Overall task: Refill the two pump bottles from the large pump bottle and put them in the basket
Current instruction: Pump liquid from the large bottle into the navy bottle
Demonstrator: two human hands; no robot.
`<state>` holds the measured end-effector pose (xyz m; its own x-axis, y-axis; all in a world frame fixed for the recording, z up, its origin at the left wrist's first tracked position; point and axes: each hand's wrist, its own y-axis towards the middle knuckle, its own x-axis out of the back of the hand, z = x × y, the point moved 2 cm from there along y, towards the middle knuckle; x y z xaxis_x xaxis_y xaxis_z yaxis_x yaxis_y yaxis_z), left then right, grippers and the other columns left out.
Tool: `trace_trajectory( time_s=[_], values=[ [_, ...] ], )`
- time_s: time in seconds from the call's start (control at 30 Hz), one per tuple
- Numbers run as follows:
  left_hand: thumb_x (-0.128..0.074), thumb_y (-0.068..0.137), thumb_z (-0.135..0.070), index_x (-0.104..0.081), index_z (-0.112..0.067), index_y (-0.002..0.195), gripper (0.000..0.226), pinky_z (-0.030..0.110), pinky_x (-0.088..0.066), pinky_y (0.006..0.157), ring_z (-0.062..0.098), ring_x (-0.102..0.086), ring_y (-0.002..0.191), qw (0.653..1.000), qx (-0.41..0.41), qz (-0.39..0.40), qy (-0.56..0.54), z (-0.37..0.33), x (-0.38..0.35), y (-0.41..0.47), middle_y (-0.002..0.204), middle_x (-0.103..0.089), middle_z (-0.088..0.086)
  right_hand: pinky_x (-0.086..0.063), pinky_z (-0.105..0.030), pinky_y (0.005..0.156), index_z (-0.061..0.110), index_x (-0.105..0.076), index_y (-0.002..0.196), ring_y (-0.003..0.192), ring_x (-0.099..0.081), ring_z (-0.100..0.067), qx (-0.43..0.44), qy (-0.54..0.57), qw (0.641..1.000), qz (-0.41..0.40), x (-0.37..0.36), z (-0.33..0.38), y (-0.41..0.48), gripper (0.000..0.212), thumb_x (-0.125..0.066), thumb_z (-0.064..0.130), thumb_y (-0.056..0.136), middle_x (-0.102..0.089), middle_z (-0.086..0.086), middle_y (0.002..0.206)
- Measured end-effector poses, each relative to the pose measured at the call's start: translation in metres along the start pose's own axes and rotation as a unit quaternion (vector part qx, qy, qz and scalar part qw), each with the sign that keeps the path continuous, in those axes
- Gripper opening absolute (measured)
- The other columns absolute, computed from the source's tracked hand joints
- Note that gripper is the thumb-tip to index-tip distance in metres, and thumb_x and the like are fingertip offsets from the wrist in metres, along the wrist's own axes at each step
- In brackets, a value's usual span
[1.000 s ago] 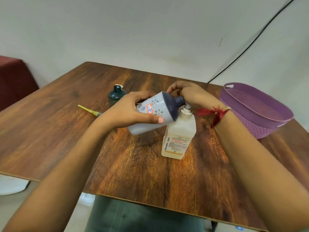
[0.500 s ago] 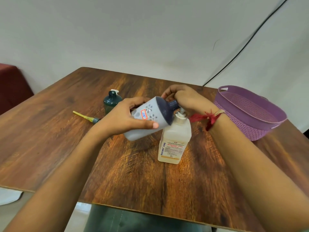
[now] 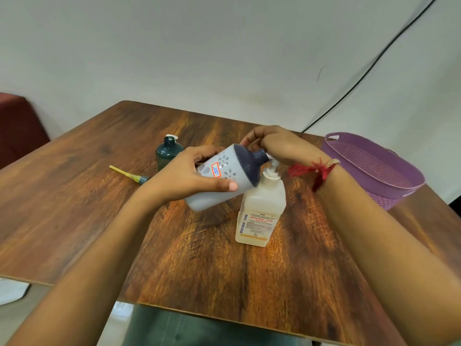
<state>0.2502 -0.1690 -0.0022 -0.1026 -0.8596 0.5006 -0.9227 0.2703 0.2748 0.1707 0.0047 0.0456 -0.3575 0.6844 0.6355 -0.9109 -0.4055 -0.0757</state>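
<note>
The left hand [image 3: 184,178] wraps thumb and fingers round the middle of the grey bottle [image 3: 232,171] and holds it off the table, tipped with its dark open neck pointing to three o'clock, right at the spout of the large pump bottle [image 3: 262,208]. The right hand [image 3: 282,146] curls its fingers over that bottle's pump head, which is mostly hidden beneath them. The grey bottle looks like light, stiff plastic with a smooth side, likely to slip if soap runs down it, so the mid-body hold seems the sound one. The large bottle is squarish, translucent and seems heavy enough to stand on its own while pumped, though it could rock under an off-centre press. At ten o'clock from it a small green bottle [image 3: 167,153] stands uncapped, its yellow pump tube [image 3: 124,171] lying beside it. The purple basket [image 3: 394,198] sits at three o'clock, well apart. The wooden table [image 3: 212,265] looks hard and slick; behind it is a pale wall [image 3: 199,58] with a black cable [image 3: 374,63].
</note>
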Motion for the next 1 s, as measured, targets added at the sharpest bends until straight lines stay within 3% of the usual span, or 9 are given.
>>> trace_trajectory(
  time_s=[0.13, 0.33, 0.5, 0.57, 0.7, 1.0],
  values=[
    [-0.071, 0.053, -0.058, -0.062, -0.009, 0.106, 0.073, 0.042, -0.052, 0.073, 0.022, -0.063, 0.083, 1.0, -0.004, -0.011, -0.007, 0.001, -0.001, 0.001, 0.094, -0.064, 0.007, -0.045, -0.012, 0.048, 0.02, -0.064, 0.075, 0.072, -0.059, -0.01, 0.013, 0.032, 0.999, 0.002, 0.0, 0.0, 0.002, 0.04, -0.039, -0.01, 0.083, -0.064, 0.002, 0.08],
    [-0.072, 0.055, -0.058, -0.06, -0.016, 0.11, 0.07, 0.04, -0.056, 0.073, 0.016, -0.065, 0.084, 1.0, -0.006, 0.005, 0.003, 0.005, -0.001, 0.0, 0.096, -0.065, 0.001, -0.046, -0.013, 0.046, 0.016, -0.063, 0.073, 0.073, -0.057, -0.014, 0.025, 0.034, 0.999, -0.025, -0.008, -0.012, -0.002, 0.042, -0.032, -0.011, 0.083, -0.061, -0.002, 0.081],
    [-0.07, 0.055, -0.061, -0.06, -0.018, 0.112, 0.072, 0.041, -0.056, 0.073, 0.013, -0.064, 0.084, 1.0, -0.02, -0.02, 0.012, 0.004, -0.002, -0.003, 0.096, -0.064, -0.001, -0.05, -0.032, 0.078, 0.019, -0.064, 0.076, 0.093, -0.06, -0.024, 0.021, 0.0, 1.0, -0.019, 0.001, -0.002, 0.001, 0.041, -0.034, -0.01, 0.081, -0.065, -0.006, 0.09],
    [-0.07, 0.055, -0.063, -0.06, -0.019, 0.111, 0.072, 0.042, -0.056, 0.073, 0.013, -0.064, 0.083, 0.999, -0.018, -0.02, 0.019, 0.004, -0.001, -0.004, 0.096, -0.064, -0.001, -0.05, -0.031, 0.075, 0.02, -0.064, 0.077, 0.09, -0.06, -0.022, 0.025, 0.004, 1.0, -0.011, 0.0, -0.002, 0.0, 0.04, -0.036, -0.009, 0.081, -0.065, -0.004, 0.087],
    [-0.071, 0.055, -0.063, -0.06, -0.021, 0.107, 0.068, 0.042, -0.056, 0.071, 0.012, -0.064, 0.081, 1.0, -0.012, -0.014, 0.025, 0.008, 0.001, -0.005, 0.093, -0.064, -0.002, -0.048, -0.019, 0.055, 0.018, -0.064, 0.076, 0.074, -0.059, -0.014, 0.022, 0.021, 0.999, -0.007, -0.007, -0.008, 0.0, 0.042, -0.033, -0.01, 0.081, -0.063, -0.001, 0.081],
    [-0.07, 0.053, -0.063, -0.061, -0.015, 0.107, 0.072, 0.045, -0.055, 0.074, 0.016, -0.063, 0.083, 1.0, -0.01, -0.008, 0.028, 0.003, 0.003, -0.004, 0.094, -0.063, 0.003, -0.046, -0.021, 0.057, 0.022, -0.062, 0.079, 0.07, -0.058, -0.012, 0.024, -0.029, 0.999, 0.026, -0.002, 0.001, 0.002, 0.042, -0.034, -0.008, 0.084, -0.064, 0.001, 0.083]
  ],
)
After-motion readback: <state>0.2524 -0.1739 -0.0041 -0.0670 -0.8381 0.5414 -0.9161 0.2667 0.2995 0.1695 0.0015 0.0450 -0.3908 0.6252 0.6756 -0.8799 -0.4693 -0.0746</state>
